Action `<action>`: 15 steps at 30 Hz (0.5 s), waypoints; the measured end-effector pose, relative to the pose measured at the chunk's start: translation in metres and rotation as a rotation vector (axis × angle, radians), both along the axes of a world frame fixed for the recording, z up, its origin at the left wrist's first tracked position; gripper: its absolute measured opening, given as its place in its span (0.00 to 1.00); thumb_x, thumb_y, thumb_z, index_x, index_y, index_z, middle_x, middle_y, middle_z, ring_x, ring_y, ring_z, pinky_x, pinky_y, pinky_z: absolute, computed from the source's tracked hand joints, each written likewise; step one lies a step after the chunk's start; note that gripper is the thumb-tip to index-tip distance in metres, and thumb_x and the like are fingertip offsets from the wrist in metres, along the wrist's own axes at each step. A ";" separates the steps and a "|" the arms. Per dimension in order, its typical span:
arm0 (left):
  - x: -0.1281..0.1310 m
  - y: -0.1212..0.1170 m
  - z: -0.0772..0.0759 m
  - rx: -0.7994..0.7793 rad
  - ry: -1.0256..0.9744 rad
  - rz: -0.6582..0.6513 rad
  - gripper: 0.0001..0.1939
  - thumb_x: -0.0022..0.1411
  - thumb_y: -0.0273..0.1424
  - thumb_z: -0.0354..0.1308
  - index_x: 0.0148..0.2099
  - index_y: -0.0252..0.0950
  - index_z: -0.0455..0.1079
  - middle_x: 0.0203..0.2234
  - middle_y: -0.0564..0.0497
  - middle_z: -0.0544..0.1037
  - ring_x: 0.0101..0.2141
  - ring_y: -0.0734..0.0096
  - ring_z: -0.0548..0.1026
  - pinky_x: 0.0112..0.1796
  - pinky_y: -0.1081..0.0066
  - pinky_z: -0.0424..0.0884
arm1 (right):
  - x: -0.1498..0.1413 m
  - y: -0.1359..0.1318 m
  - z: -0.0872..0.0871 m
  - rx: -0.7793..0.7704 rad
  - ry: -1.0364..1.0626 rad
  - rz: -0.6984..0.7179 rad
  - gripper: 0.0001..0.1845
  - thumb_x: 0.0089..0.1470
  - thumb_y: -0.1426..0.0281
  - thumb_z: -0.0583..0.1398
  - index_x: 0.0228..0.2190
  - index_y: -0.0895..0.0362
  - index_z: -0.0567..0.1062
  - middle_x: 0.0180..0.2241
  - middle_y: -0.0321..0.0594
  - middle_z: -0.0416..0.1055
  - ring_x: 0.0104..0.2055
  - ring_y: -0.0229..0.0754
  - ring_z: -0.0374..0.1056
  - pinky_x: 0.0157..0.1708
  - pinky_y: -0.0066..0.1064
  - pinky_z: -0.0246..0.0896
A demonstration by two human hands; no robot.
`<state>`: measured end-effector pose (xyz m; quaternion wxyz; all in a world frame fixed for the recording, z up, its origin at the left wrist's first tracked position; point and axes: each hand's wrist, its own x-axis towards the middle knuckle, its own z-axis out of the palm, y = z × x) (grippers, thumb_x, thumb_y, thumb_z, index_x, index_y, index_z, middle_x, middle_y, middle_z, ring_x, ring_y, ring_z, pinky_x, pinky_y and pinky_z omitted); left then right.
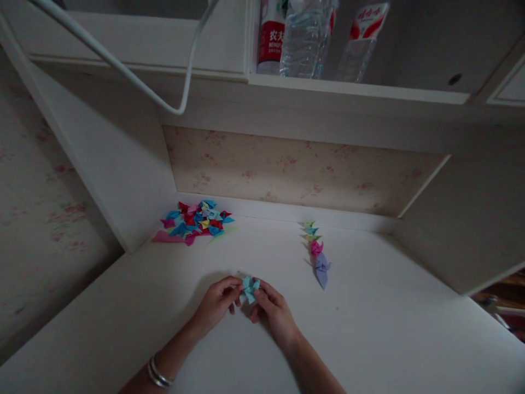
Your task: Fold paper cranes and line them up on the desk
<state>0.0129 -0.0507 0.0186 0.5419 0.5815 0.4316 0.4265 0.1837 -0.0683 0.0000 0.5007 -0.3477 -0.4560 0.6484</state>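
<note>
Both my hands meet over the white desk and pinch a small light-blue folded paper piece. My left hand grips its left side with fingers curled; a silver bracelet sits on that wrist. My right hand holds the right side, fingers closed on the paper. A heap of folded paper pieces in blue, red, pink and yellow lies at the back left. A short row of folded paper cranes lies behind and to the right of my hands.
A shelf above holds plastic water bottles and a red-labelled bottle. A white cable hangs across the upper left. Side panels close the desk on both sides, with flowered wallpaper behind.
</note>
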 end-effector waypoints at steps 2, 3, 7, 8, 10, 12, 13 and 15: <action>0.000 0.000 0.001 0.000 0.001 0.004 0.19 0.57 0.43 0.58 0.40 0.30 0.73 0.20 0.52 0.70 0.22 0.73 0.69 0.19 0.76 0.65 | 0.000 0.000 0.000 -0.008 -0.005 -0.005 0.24 0.54 0.58 0.61 0.48 0.58 0.71 0.27 0.38 0.71 0.19 0.33 0.65 0.21 0.26 0.60; 0.000 0.000 0.001 -0.001 0.000 0.005 0.19 0.57 0.43 0.58 0.40 0.30 0.73 0.20 0.52 0.70 0.22 0.73 0.69 0.19 0.76 0.65 | 0.000 0.000 0.000 -0.013 -0.003 -0.010 0.24 0.54 0.58 0.61 0.49 0.58 0.71 0.27 0.38 0.71 0.19 0.33 0.65 0.21 0.26 0.60; 0.000 0.001 0.001 -0.009 0.006 0.008 0.20 0.56 0.44 0.58 0.40 0.31 0.73 0.20 0.53 0.70 0.21 0.74 0.69 0.18 0.77 0.65 | 0.000 0.001 -0.001 -0.031 0.021 -0.023 0.25 0.53 0.58 0.62 0.49 0.59 0.71 0.28 0.40 0.73 0.19 0.33 0.66 0.20 0.27 0.61; 0.000 0.001 0.001 -0.013 0.010 0.006 0.20 0.56 0.44 0.58 0.40 0.31 0.73 0.19 0.53 0.70 0.21 0.74 0.69 0.18 0.77 0.64 | 0.000 0.001 -0.002 -0.036 0.026 -0.026 0.26 0.53 0.57 0.62 0.49 0.59 0.71 0.28 0.40 0.73 0.18 0.34 0.65 0.20 0.27 0.61; 0.000 0.001 0.000 -0.019 0.016 0.003 0.20 0.56 0.44 0.58 0.40 0.31 0.73 0.20 0.53 0.70 0.21 0.74 0.68 0.19 0.77 0.64 | 0.000 0.001 -0.003 -0.049 0.033 -0.032 0.27 0.52 0.57 0.63 0.49 0.60 0.71 0.26 0.39 0.73 0.18 0.34 0.65 0.20 0.27 0.60; 0.001 0.001 -0.001 -0.025 0.022 -0.008 0.20 0.56 0.44 0.58 0.39 0.31 0.73 0.20 0.53 0.71 0.20 0.75 0.68 0.19 0.76 0.64 | 0.000 0.001 -0.004 -0.069 0.044 -0.039 0.28 0.51 0.57 0.63 0.49 0.60 0.72 0.25 0.39 0.73 0.18 0.34 0.65 0.20 0.27 0.60; 0.001 0.001 0.000 -0.027 0.027 -0.014 0.20 0.56 0.44 0.58 0.39 0.31 0.73 0.20 0.53 0.71 0.20 0.75 0.68 0.19 0.76 0.64 | 0.000 0.002 -0.004 -0.079 0.050 -0.043 0.28 0.51 0.57 0.63 0.49 0.60 0.72 0.24 0.39 0.73 0.18 0.34 0.65 0.20 0.27 0.60; 0.002 0.000 0.001 -0.033 0.037 -0.020 0.20 0.55 0.44 0.58 0.39 0.31 0.73 0.19 0.53 0.71 0.20 0.75 0.68 0.18 0.76 0.64 | 0.001 0.003 -0.005 -0.093 0.065 -0.050 0.28 0.50 0.57 0.64 0.48 0.60 0.72 0.23 0.39 0.72 0.18 0.35 0.65 0.20 0.27 0.60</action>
